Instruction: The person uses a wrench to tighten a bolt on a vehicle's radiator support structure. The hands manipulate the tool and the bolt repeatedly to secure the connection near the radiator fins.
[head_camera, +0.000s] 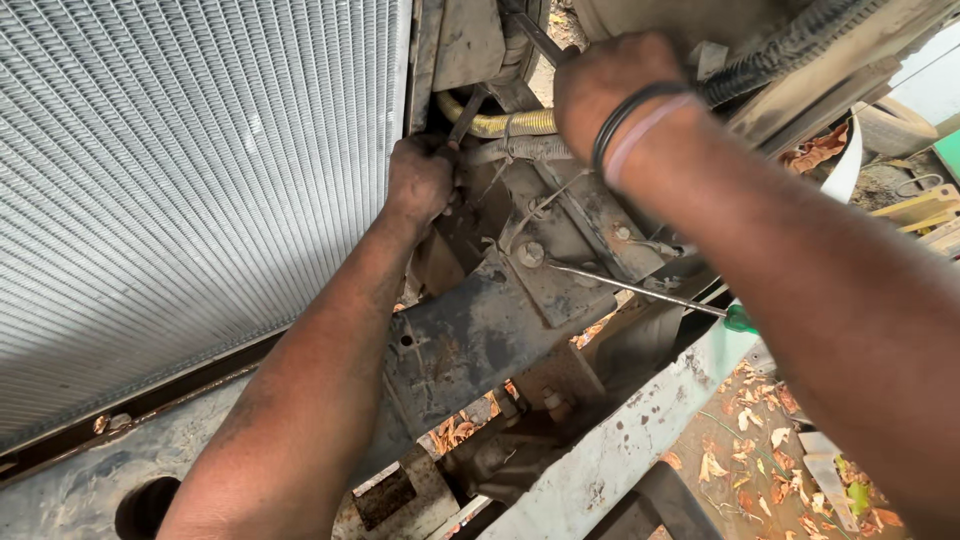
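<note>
1. Looking down into a vehicle front end, two bare forearms were seen reaching under a finned radiator (190, 190).
2. The left hand (418, 182) was curled shut around the lower end of a slim metal tool (466, 115), taken for a wrench, right beside the radiator's edge.
3. The tool's long axis was tilted up and to the right from the left fist, toward a yellowed hose (500, 123).
4. The right hand (610, 85), with bands at the wrist, was seen from the back, closed over a dark bar (535, 38); what the fingers pinched could not be told.
5. The tool was held in the left hand only; the right hand was near it, up and to the right, not touching it.
6. A green-handled screwdriver (650, 297) was laid across the rusty bracket (480, 335), shaft pointing left toward a bolt head (530, 253), untouched by either hand.
7. Dry leaves (760, 440) were scattered on the ground below.
</note>
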